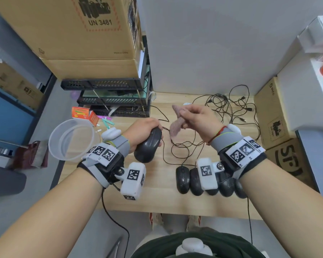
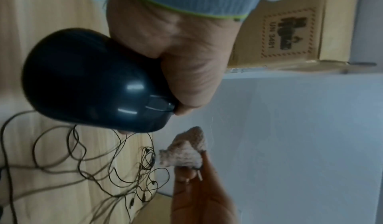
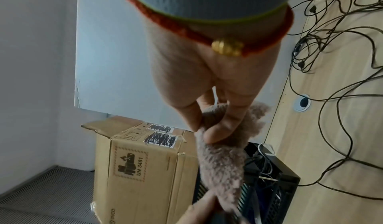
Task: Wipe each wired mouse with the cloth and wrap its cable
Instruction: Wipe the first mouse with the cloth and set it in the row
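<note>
Clearly little is finished. The left hand (image 1: 144,130) has its fingers curled round a black mouse (image 1: 148,145), held up off the desk (image 1: 157,200), its top gleaming in the left wrist view. Just beside it, the right hand (image 1: 198,120) pinches a fuzzy brownish cloth (image 1: 176,125) between thumb and fingers, the loose end hanging toward the held mouse; whether the two touch I cannot tell. Under the right wrist a row of other mice (image 1: 189,180) lies side by side, and beyond both hands their cables (image 1: 229,112) sprawl in a loose tangle, none visibly wrapped. By my reading, the first mouse is being wiped, and every cable remains to be coiled.
</note>
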Available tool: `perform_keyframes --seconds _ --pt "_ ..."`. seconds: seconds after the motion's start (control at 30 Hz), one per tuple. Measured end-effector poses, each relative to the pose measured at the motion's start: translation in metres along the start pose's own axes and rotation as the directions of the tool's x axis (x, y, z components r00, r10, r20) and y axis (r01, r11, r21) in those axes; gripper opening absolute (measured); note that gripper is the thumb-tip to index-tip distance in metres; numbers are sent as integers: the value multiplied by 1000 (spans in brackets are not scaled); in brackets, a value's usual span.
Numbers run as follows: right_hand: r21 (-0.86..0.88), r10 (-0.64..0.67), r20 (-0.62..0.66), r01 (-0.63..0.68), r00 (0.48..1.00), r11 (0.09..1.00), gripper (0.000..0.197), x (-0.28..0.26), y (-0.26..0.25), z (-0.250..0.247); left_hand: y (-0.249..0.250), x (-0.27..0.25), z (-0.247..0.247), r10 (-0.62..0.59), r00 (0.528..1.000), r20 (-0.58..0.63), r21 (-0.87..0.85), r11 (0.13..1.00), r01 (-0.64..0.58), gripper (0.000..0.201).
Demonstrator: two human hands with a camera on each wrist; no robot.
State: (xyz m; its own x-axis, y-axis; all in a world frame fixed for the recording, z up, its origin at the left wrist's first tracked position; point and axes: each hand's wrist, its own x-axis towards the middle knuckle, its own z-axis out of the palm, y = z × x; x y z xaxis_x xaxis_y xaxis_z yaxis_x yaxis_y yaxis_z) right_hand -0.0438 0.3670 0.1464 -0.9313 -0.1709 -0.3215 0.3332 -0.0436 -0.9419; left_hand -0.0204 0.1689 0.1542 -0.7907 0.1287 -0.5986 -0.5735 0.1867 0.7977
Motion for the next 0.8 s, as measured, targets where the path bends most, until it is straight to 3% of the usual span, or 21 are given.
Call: perform_keyframes --seconds 0.07,0.2,0.3,0.4,0.57,0.67,0.8 --pt "45 -16 110 11 994 999 20 -4 -5 1 0 -1 -1 54 998 36 141 988 -59 25" --pt "-327 -39 407 186 912 927 44 -15 -11 9 4 -1 0 180 982 64 488 852 -188 28" --pt "-536 -129 369 324 921 780 36 -5 -5 8 9 -1 -2 217 973 78 581 783 -221 35" --pt "-657 -156 357 366 921 659 3 -4 -3 9 13 -2 -7 255 959 125 562 778 -280 40" --pt "-759 -202 348 401 916 513 10 -3 2 8 20 -12 -11 172 960 220 454 853 -257 36" --pt "-810 -209 345 402 915 427 11 3 5 3 24 -19 -13 168 968 187 421 877 -234 35" --pt "-870 -169 253 300 953 390 6 10 18 -19 28 -24 -25 198 970 141 403 883 -239 34"
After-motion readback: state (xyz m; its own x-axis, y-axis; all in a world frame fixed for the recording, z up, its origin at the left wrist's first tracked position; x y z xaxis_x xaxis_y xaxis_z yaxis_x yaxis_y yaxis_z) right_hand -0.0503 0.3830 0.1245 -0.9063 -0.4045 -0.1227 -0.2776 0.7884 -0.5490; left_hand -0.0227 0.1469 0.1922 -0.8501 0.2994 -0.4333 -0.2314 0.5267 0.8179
